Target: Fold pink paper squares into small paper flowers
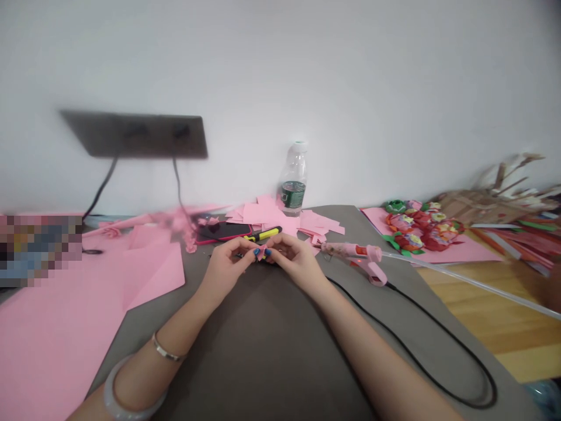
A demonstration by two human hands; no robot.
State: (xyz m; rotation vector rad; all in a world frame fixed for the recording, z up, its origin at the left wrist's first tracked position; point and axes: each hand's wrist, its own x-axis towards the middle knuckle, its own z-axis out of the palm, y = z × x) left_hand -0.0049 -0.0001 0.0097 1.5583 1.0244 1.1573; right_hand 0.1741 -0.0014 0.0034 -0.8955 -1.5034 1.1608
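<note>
Between the fingertips of both hands is a small folded piece of pink paper (262, 252). My left hand (228, 266) pinches it from the left, and my right hand (295, 260) pinches it from the right. Fingers cover most of the piece, so its exact shape is hidden. Just beyond the hands lies a yellow and black utility knife (265, 234), partly behind them. A dark phone with a red edge (223, 232) rests behind my left hand. To the right of my right hand, a pink hot glue gun (350, 251) lies on its side with a long clear glue stick (460, 282) in it.
Cut pink paper pieces (258, 211) lie around a water bottle (294, 184) by the wall. A large pink sheet (65, 316) covers the left side. Several paper flowers (423, 228) sit at the right. A black cord (438, 380) loops across the grey mat (272, 362).
</note>
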